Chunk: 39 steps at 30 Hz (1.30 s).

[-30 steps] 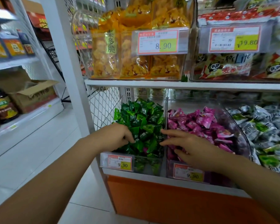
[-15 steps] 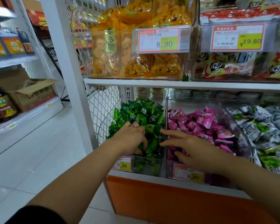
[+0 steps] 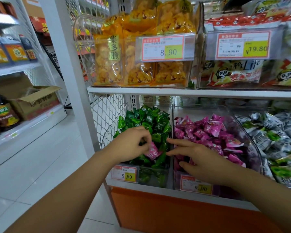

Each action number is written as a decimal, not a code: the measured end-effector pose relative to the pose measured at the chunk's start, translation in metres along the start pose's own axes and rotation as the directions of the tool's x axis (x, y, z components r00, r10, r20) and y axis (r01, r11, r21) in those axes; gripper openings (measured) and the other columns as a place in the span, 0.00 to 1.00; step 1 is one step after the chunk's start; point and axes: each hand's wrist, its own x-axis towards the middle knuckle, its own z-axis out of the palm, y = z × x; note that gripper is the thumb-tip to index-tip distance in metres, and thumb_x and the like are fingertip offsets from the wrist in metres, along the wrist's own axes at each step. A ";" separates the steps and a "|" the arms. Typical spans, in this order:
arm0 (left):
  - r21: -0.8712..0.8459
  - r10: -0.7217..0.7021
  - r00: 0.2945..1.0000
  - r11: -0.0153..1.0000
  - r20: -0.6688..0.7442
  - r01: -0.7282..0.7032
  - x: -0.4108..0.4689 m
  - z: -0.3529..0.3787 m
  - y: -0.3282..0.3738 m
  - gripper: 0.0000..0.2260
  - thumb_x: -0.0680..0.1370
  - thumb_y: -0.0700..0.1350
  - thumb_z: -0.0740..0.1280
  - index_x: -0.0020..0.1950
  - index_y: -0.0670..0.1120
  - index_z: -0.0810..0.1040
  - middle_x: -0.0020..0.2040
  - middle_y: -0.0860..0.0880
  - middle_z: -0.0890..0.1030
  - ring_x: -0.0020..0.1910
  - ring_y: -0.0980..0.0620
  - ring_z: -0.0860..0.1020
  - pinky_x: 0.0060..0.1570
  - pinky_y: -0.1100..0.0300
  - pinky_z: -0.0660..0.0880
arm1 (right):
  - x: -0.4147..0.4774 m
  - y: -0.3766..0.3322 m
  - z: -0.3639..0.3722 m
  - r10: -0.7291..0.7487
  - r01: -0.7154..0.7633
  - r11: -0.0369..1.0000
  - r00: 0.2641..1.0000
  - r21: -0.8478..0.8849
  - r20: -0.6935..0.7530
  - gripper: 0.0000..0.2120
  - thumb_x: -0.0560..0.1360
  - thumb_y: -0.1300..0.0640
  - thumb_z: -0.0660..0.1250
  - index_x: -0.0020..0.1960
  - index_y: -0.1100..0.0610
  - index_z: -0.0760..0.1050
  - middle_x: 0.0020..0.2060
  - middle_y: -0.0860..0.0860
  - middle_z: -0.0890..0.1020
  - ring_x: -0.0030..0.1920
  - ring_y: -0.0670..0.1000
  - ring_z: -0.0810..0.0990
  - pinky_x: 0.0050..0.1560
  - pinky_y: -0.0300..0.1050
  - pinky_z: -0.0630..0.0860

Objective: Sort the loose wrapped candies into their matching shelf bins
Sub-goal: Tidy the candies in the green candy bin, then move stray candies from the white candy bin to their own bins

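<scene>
Fingers (image 3: 145, 139) of the left hand (image 3: 131, 146) pinch a pink wrapped candy (image 3: 152, 151) over the clear bin of green wrapped candies (image 3: 158, 177). The right hand (image 3: 202, 160) is spread straight-fingered over the clear bin of pink candies (image 3: 255, 153). The white shelf (image 3: 141, 186) stands on an orange base (image 3: 175, 214) over a white tiled floor (image 3: 40, 157). Grey-wrapped candies (image 3: 272, 132) are cut off on the right, and the price tag (image 3: 123, 174) print is blurred.

Cannot read small print on the price tag (image 3: 123, 173) at the green bin's (image 3: 151, 175) front. Cannot see all grey candies (image 3: 274, 132) far right of it: cropped.
</scene>
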 end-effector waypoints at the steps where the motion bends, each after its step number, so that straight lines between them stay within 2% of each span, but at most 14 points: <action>1: -0.052 -0.026 0.999 0.998 -0.027 0.024 -0.003 -0.005 0.001 0.05 0.76 0.45 0.68 0.42 0.52 0.75 0.43 0.57 0.77 0.44 0.58 0.77 0.46 0.56 0.76 | 0.001 -0.001 0.000 -0.001 0.002 1.000 0.999 0.020 -0.039 0.20 0.79 0.59 0.61 0.68 0.44 0.69 0.70 0.31 0.55 0.54 0.27 0.70 0.42 0.20 0.66; 3: -0.173 -0.075 0.994 0.983 -0.082 0.060 -0.008 -0.011 0.007 0.05 0.77 0.44 0.68 0.42 0.52 0.75 0.40 0.56 0.80 0.40 0.60 0.79 0.38 0.64 0.74 | 0.004 -0.003 0.003 0.025 -0.016 0.998 0.986 0.052 -0.162 0.20 0.78 0.54 0.63 0.68 0.42 0.68 0.63 0.31 0.64 0.61 0.34 0.68 0.56 0.21 0.60; 5: -0.293 -0.092 0.989 0.955 -0.119 0.054 -0.011 -0.015 0.019 0.05 0.77 0.44 0.67 0.42 0.53 0.75 0.39 0.56 0.81 0.38 0.62 0.79 0.35 0.68 0.72 | 0.007 -0.009 0.006 0.077 -0.040 0.990 0.956 0.135 -0.284 0.24 0.76 0.50 0.66 0.70 0.42 0.64 0.57 0.31 0.68 0.60 0.37 0.68 0.62 0.30 0.65; 7: -0.377 -0.081 0.987 0.926 -0.136 0.024 -0.011 -0.015 0.033 0.05 0.77 0.44 0.67 0.43 0.53 0.76 0.38 0.55 0.81 0.38 0.59 0.80 0.38 0.66 0.75 | 0.010 -0.014 0.007 0.129 -0.028 0.962 0.924 0.272 -0.360 0.28 0.74 0.49 0.68 0.71 0.44 0.63 0.59 0.34 0.72 0.59 0.35 0.71 0.60 0.30 0.69; 10: -0.419 -0.063 0.989 0.908 -0.137 0.000 -0.007 -0.013 0.050 0.03 0.77 0.46 0.67 0.43 0.53 0.77 0.38 0.53 0.81 0.37 0.52 0.79 0.38 0.60 0.74 | 0.009 -0.012 0.002 0.216 -0.029 0.906 0.889 0.421 -0.404 0.23 0.72 0.52 0.71 0.65 0.47 0.69 0.52 0.38 0.78 0.51 0.37 0.77 0.49 0.28 0.74; 15: -0.451 -0.040 0.989 0.892 -0.143 -0.029 -0.001 -0.010 0.061 0.04 0.78 0.44 0.66 0.43 0.51 0.77 0.34 0.59 0.77 0.30 0.66 0.73 0.32 0.73 0.67 | 0.005 0.000 -0.010 0.258 -0.040 0.874 0.884 0.485 -0.391 0.12 0.71 0.55 0.72 0.51 0.44 0.75 0.46 0.42 0.81 0.45 0.40 0.81 0.46 0.34 0.78; 18: -0.476 -0.050 0.989 0.879 -0.141 -0.023 0.003 -0.005 0.060 0.04 0.78 0.43 0.65 0.45 0.52 0.77 0.39 0.56 0.79 0.34 0.64 0.76 0.36 0.70 0.72 | 0.005 0.006 -0.016 0.277 -0.037 0.857 0.874 0.513 -0.400 0.07 0.71 0.57 0.73 0.44 0.47 0.77 0.39 0.45 0.83 0.40 0.42 0.82 0.42 0.34 0.77; 20: -0.523 -0.118 0.980 0.852 -0.160 0.017 0.007 -0.001 0.050 0.06 0.79 0.43 0.65 0.48 0.55 0.76 0.46 0.54 0.81 0.43 0.60 0.80 0.45 0.66 0.76 | 0.005 0.012 -0.019 0.345 -0.062 0.843 0.825 0.534 -0.449 0.05 0.72 0.58 0.72 0.44 0.49 0.78 0.39 0.45 0.82 0.39 0.42 0.81 0.40 0.32 0.77; 24: -0.341 -0.143 0.986 0.934 -0.090 0.105 0.011 0.008 0.029 0.09 0.78 0.45 0.66 0.57 0.55 0.76 0.57 0.57 0.77 0.56 0.62 0.74 0.58 0.66 0.71 | 0.005 0.029 -0.021 0.419 -0.257 0.905 0.671 0.338 -0.611 0.10 0.74 0.56 0.71 0.55 0.54 0.78 0.48 0.46 0.76 0.46 0.44 0.75 0.44 0.32 0.69; 27: -0.040 -0.063 0.991 0.997 0.121 0.069 0.019 0.023 0.022 0.18 0.75 0.53 0.69 0.65 0.55 0.73 0.70 0.54 0.68 0.71 0.53 0.61 0.69 0.58 0.58 | 0.009 0.020 -0.021 0.286 -0.194 0.957 0.752 0.215 -0.594 0.14 0.74 0.56 0.69 0.60 0.52 0.77 0.57 0.47 0.76 0.53 0.41 0.71 0.49 0.26 0.64; 29: 0.181 -0.087 0.971 0.982 0.223 0.047 0.024 0.031 0.019 0.26 0.73 0.58 0.69 0.70 0.57 0.68 0.76 0.54 0.58 0.75 0.50 0.49 0.74 0.46 0.47 | 0.014 0.008 -0.018 0.141 -0.097 0.988 0.888 0.121 -0.438 0.16 0.76 0.56 0.68 0.64 0.50 0.75 0.63 0.46 0.75 0.59 0.38 0.68 0.56 0.21 0.60; 31: 0.298 -0.109 0.960 0.954 0.257 0.028 0.027 0.035 0.014 0.30 0.72 0.59 0.69 0.72 0.58 0.64 0.77 0.55 0.52 0.76 0.47 0.42 0.72 0.37 0.38 | 0.020 0.001 -0.012 0.037 -0.032 0.999 0.972 0.022 -0.230 0.18 0.77 0.54 0.65 0.67 0.48 0.72 0.69 0.44 0.69 0.64 0.37 0.63 0.63 0.26 0.55; 33: 0.373 -0.081 0.965 0.928 0.249 -0.018 0.028 0.035 0.007 0.29 0.74 0.55 0.69 0.73 0.57 0.63 0.76 0.54 0.51 0.76 0.45 0.41 0.69 0.36 0.34 | 0.024 0.001 -0.009 0.032 -0.032 0.999 0.993 -0.004 -0.111 0.19 0.78 0.52 0.64 0.68 0.47 0.71 0.72 0.44 0.64 0.69 0.41 0.62 0.66 0.32 0.56; 39: 0.464 0.022 0.983 0.880 0.181 -0.105 0.025 0.024 -0.014 0.23 0.76 0.52 0.67 0.70 0.59 0.66 0.74 0.54 0.57 0.73 0.46 0.57 0.72 0.40 0.43 | 0.025 0.008 -0.010 0.043 -0.045 0.999 0.995 -0.015 -0.092 0.16 0.78 0.49 0.64 0.65 0.45 0.73 0.72 0.42 0.64 0.70 0.42 0.62 0.65 0.34 0.57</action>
